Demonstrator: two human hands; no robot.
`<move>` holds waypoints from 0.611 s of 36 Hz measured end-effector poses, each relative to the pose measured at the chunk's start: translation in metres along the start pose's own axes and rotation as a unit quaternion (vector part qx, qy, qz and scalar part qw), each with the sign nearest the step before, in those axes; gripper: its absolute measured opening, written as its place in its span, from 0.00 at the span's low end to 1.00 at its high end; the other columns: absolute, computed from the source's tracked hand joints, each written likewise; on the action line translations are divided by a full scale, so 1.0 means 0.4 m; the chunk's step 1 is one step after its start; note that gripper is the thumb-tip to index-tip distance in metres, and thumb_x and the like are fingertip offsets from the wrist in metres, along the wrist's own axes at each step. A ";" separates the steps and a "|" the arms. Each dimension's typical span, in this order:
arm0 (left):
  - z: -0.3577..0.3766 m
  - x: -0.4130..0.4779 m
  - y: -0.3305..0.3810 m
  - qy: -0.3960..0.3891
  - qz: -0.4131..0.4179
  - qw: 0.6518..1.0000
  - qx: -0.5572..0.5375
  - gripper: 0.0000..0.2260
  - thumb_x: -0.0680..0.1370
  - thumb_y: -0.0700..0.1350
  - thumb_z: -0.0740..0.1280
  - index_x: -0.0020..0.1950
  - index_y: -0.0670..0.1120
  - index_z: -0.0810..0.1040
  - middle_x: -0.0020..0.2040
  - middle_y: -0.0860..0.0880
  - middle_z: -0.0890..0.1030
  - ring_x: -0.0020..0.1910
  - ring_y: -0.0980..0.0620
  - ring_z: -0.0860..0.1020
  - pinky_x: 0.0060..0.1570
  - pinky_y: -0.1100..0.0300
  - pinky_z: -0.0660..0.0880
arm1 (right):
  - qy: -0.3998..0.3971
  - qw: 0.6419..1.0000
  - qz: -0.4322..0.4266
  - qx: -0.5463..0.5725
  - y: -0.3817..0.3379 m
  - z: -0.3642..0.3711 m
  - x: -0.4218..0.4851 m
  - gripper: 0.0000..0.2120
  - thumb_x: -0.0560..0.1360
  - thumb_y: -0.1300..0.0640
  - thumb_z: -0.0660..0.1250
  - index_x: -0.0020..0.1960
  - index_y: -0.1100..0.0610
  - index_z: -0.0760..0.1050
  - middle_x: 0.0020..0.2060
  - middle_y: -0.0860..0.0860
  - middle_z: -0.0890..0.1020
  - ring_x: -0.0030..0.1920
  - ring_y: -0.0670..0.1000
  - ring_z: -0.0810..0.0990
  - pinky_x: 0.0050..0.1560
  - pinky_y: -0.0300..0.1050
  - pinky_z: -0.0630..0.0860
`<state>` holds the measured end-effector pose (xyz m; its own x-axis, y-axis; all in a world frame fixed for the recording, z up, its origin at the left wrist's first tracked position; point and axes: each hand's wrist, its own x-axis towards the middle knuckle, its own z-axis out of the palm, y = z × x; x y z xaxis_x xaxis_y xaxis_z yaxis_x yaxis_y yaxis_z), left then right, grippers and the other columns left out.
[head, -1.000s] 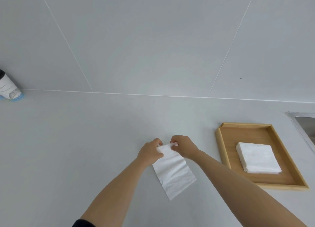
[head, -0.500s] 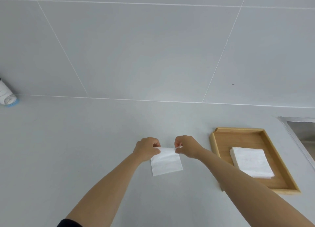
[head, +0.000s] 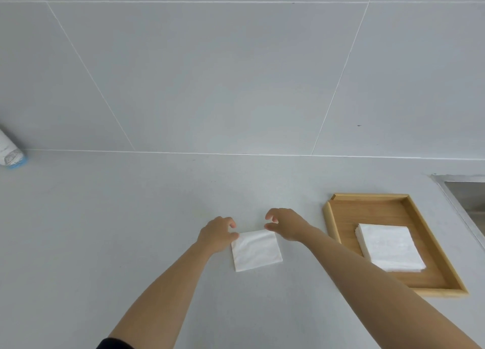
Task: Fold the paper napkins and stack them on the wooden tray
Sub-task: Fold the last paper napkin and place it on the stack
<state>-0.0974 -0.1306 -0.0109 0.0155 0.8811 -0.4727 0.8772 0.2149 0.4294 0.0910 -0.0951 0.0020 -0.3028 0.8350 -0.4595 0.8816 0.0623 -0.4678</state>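
Note:
A white paper napkin (head: 256, 251), folded into a small square, lies flat on the grey counter in front of me. My left hand (head: 217, 233) hovers at its far left corner, thumb touching the edge, fingers loosely curled and apart. At the far right corner is my right hand (head: 284, 225), thumb and fingers spread just above the paper, holding nothing. To the right stands the wooden tray (head: 331, 218) with a stack of folded white napkins (head: 388, 247) inside it.
A white bottle with a blue base (head: 10, 153) leans at the far left against the tiled wall. A metal sink edge (head: 456, 183) runs beyond the tray at the right.
Both hands pulled the napkin's far end over into a square fold, laid it flat on the counter and opened their pinch on the far edge.

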 end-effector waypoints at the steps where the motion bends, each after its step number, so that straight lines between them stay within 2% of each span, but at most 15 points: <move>1: 0.006 0.002 0.002 0.012 0.000 1.000 0.003 0.16 0.77 0.47 0.61 0.64 0.45 0.71 0.64 0.44 0.72 0.63 0.46 0.71 0.62 0.53 0.69 | 0.009 1.000 -0.004 0.000 -0.004 0.006 0.003 0.16 0.78 0.52 0.60 0.64 0.56 0.70 0.61 0.55 0.76 0.61 0.54 0.73 0.60 0.47 0.71; 4: 0.027 0.011 0.009 0.023 0.006 1.000 0.016 0.18 0.77 0.47 0.62 0.66 0.45 0.68 0.65 0.44 0.72 0.64 0.46 0.70 0.62 0.53 0.69 | 0.025 1.000 -0.008 -0.009 -0.010 0.029 0.014 0.16 0.77 0.54 0.60 0.64 0.55 0.69 0.62 0.55 0.75 0.62 0.54 0.72 0.60 0.48 0.71; 10: 0.059 0.027 0.020 -0.018 0.027 0.995 0.094 0.27 0.72 0.48 0.69 0.69 0.47 0.64 0.66 0.46 0.69 0.66 0.46 0.67 0.62 0.53 0.68 | -0.006 0.999 0.001 -0.054 -0.004 0.078 0.030 0.22 0.74 0.57 0.66 0.66 0.54 0.66 0.62 0.54 0.74 0.64 0.54 0.70 0.60 0.49 0.72; 15: 0.075 0.039 0.026 -0.017 0.029 0.988 0.149 0.27 0.71 0.46 0.70 0.66 0.46 0.64 0.64 0.46 0.71 0.64 0.46 0.68 0.60 0.54 0.68 | -0.019 0.996 0.005 -0.093 0.002 0.096 0.034 0.23 0.71 0.58 0.69 0.64 0.56 0.66 0.61 0.55 0.72 0.64 0.55 0.66 0.56 0.48 0.70; 22: 0.079 0.042 0.027 -0.052 0.014 0.990 0.131 0.23 0.69 0.45 0.72 0.61 0.45 0.68 0.61 0.46 0.74 0.62 0.46 0.69 0.58 0.55 0.67 | -0.061 0.992 0.043 -0.101 0.007 0.108 0.027 0.23 0.69 0.55 0.72 0.60 0.58 0.69 0.58 0.55 0.74 0.62 0.56 0.67 0.54 0.46 0.68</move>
<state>-0.0725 -0.1266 -0.0384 0.0786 0.8339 -0.5462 0.9697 0.0631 0.2358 0.0746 -0.1095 -0.0369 -0.2533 0.7703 -0.5852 0.9572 0.1119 -0.2671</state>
